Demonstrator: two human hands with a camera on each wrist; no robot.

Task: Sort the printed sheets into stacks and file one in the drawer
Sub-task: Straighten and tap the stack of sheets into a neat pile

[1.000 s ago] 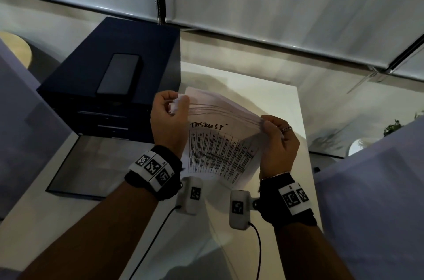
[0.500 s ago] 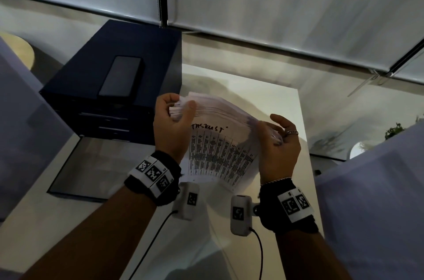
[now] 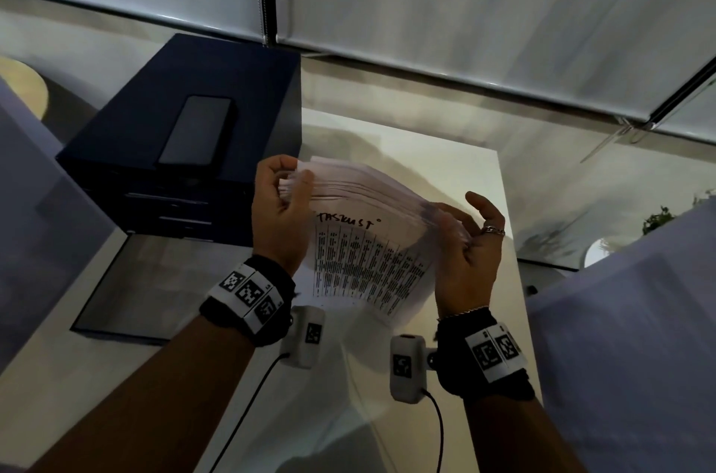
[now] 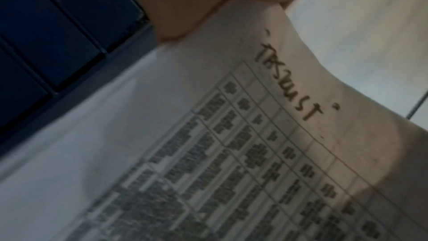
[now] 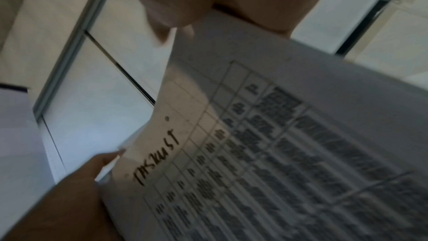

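Observation:
Above the white table I hold a stack of printed sheets (image 3: pixel 372 240), its near face a printed table with handwriting above it. My left hand (image 3: pixel 284 197) grips the stack's upper left corner, thumb in front and fingers behind, with the sheet edges fanned. My right hand (image 3: pixel 470 240) holds the right edge between thumb and palm, its fingers spread behind the paper. The wrist views show the same sheets (image 4: pixel 231 144) (image 5: pixel 277 153) close up and blurred. A dark blue drawer unit (image 3: pixel 186 147) with shut drawers stands at the back left.
A phone (image 3: pixel 195 135) lies on top of the drawer unit. A dark flat mat (image 3: pixel 128 286) lies on the white table (image 3: pixel 445 170) in front of the unit. Window blinds (image 3: pixel 465 7) hang behind. A pale cloth-covered shape (image 3: pixel 639 317) rises at the right.
My right hand has loosened from a tight grip, its fingers now spread behind the sheets. The stack's top edge has fanned out more under my left thumb.

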